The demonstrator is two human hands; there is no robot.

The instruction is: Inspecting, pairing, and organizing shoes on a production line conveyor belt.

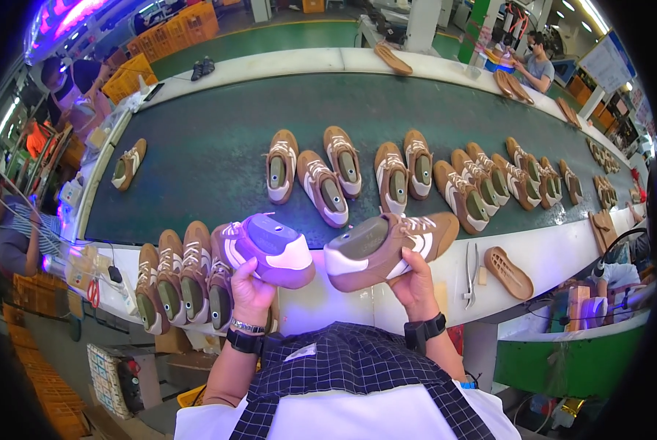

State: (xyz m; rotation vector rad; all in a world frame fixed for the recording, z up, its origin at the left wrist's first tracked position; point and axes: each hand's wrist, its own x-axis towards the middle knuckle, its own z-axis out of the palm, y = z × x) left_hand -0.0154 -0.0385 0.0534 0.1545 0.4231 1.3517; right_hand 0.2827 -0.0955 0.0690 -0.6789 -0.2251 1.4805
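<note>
1. Left hand (251, 290) is clamped from below on a brown-and-white sneaker (266, 249), heel end toward the camera, the shoe washed in violet light.
2. Right hand (414, 282) grips a second brown sneaker (387, 246) by its underside, fingers wrapped up around the sole; toe points right, the grey last shows in the opening.
3. Both shoes are held side by side, close but apart, above the white table edge (541, 257) and in front of the conveyor belt (211, 154).
4. Just left of the left hand: a tight row of matching sneakers (182, 279) on the table edge, toes away from the person.
5. On the belt: a loose line of the same sneakers (416, 172) running to the right, plus one lone shoe (129, 163) far left.
6. Right of the right hand: metal pliers (471, 275) and a bare brown sole (509, 273) lying on the table (sole tread side up).
7. Both wrists wear dark bands; other people sit at the far corners.
</note>
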